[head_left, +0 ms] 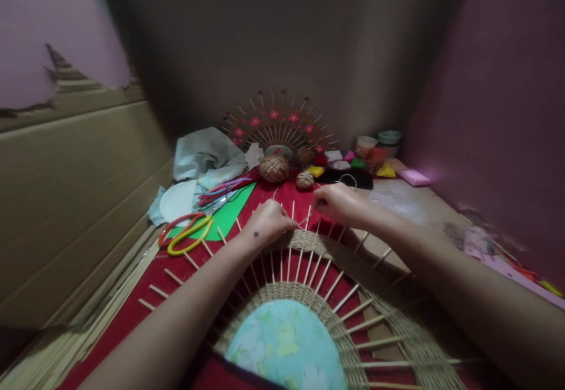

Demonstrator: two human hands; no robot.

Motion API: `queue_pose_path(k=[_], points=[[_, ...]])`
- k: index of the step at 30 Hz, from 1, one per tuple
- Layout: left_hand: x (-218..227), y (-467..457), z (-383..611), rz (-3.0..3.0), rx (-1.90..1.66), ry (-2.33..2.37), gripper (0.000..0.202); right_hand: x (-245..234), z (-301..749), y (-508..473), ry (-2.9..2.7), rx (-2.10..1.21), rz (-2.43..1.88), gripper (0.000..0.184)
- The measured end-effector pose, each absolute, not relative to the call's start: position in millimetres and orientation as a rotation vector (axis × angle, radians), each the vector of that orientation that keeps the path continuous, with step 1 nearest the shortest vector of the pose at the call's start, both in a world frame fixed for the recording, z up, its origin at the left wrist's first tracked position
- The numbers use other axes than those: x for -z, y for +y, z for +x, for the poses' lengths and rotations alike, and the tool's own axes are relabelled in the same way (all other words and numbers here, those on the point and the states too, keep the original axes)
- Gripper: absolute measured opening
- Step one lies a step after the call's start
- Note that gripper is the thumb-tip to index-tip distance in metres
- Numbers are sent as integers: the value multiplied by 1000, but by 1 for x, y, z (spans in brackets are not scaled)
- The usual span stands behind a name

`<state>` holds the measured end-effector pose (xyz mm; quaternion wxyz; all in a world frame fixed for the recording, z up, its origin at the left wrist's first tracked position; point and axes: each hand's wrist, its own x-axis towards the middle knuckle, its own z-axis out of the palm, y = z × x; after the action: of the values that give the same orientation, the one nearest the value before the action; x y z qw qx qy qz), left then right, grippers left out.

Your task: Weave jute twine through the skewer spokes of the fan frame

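A half-round woven fan-like piece (309, 242) with wooden sticks radiating outward lies before me, with two woven twine bands. At its centre is a blue-green painted half disc (282, 343). My left hand (270, 223) is closed at the top edge of the outer band, its fingertips pressed on the twine there. A thin strand of twine (305, 220) runs from there toward my right hand (338, 203), which is raised a little above the stick tips and pinches the strand. The fingers of both hands partly hide the strand. Behind them sit a large twine ball (274, 168) and a smaller twine ball (305, 180).
Scissors with red and yellow handles (189, 234) lie on green paper (233, 210) at left. A plastic bag (205, 152), clay packs (315, 171) and tubs (389, 137) line the back. A flower-decorated stick fan (276, 122) leans there. Cardboard (75, 202) walls the left.
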<state>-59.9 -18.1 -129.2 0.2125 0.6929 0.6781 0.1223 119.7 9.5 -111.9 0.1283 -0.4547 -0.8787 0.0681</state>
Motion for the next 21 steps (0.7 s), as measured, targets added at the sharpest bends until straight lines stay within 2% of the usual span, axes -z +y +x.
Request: queue_pose_path(k=[9,17,21], points=[[118,-29,-60,1862,-423,1906,22,124,116,21,-2442,-23,-1212,18],[112,-34,-59,1862,-479,1889,20,123,113,30,-2260,-126,-1073,16],[112,-35,-58,1857,-464,1888,22,126,116,33,-2295,-231,-1142,14]])
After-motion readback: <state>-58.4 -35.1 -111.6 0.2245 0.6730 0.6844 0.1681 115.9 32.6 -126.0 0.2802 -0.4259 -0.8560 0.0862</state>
